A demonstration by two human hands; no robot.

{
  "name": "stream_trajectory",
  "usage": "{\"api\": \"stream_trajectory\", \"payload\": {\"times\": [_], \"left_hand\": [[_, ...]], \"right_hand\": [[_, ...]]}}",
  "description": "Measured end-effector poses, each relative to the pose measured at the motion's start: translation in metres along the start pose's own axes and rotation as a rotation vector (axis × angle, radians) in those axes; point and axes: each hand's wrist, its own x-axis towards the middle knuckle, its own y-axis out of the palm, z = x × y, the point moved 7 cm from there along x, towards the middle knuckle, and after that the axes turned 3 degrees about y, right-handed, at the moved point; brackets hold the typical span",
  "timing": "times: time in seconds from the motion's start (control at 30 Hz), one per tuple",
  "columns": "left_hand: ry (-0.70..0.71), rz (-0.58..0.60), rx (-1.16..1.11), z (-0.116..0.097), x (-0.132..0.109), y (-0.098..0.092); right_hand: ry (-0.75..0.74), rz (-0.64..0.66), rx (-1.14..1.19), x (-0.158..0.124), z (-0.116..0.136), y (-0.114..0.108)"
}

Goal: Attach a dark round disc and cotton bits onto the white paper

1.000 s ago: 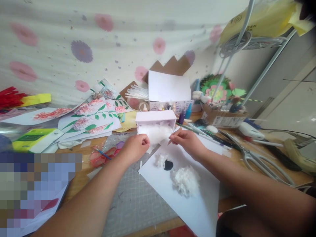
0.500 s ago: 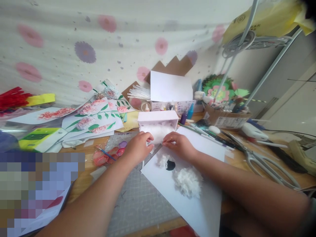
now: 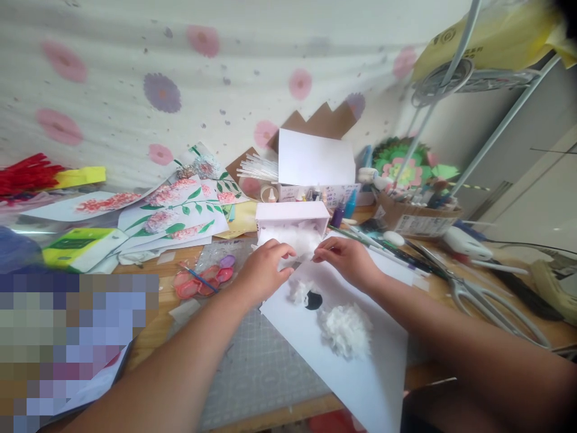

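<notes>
In front of a small white open box filled with white, petal-like pieces, my two hands are close together. My left hand has its thumb and forefinger apart, with nothing visible between them. The fingertips of my right hand are pinched together; whatever they hold is too small to make out. Below them on a white paper sheet lies a fluffy white ball of petals. Near it, a smaller white tuft touches a black disc.
Painted flower sheets and a pink palette are left of the grey cutting mat. To the right lie large scissors and a cardboard box of tools. Small bottles stand behind.
My left thumb and forefinger have moved apart. My right hand has shifted slightly away from the left, still pinched. The whole view has drifted a little.
</notes>
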Motion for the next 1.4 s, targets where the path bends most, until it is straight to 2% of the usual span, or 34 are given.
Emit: {"api": "stream_trajectory", "payload": {"times": [0.17,0.4,0.6,0.73,0.83,0.97,1.07,1.13,1.23,1.4], "left_hand": [[-0.006,-0.019,0.028,0.001,0.0,0.001],[-0.058,-0.057,0.182,0.018,0.003,-0.001],[-0.055,-0.085,0.225,0.025,0.003,0.002],[-0.042,-0.095,0.229,0.023,0.004,0.002],[-0.034,-0.119,0.211,0.013,0.003,-0.002],[0.084,-0.092,0.046,-0.018,-0.003,-0.003],[0.201,-0.013,-0.057,-0.043,-0.009,0.005],[0.25,0.048,-0.057,-0.054,-0.012,0.014],[0.278,0.11,0.046,-0.06,-0.011,0.028],[0.25,0.119,0.153,-0.057,-0.006,0.037]], "right_hand": [[-0.151,0.057,0.02,0.0,0.002,0.015],[-0.129,0.043,-0.028,0.01,-0.009,0.03],[-0.063,-0.018,-0.027,0.011,-0.015,0.02],[0.01,0.002,0.033,0.004,-0.009,0.007],[0.088,0.052,0.11,-0.004,-0.003,-0.003],[0.203,0.176,0.242,-0.017,0.001,-0.008],[0.198,0.254,0.163,-0.025,0.004,-0.009],[0.197,0.261,0.087,-0.028,0.003,-0.011],[0.217,0.234,0.046,-0.029,-0.001,-0.013],[0.251,0.219,0.143,-0.029,-0.009,-0.012]]}}
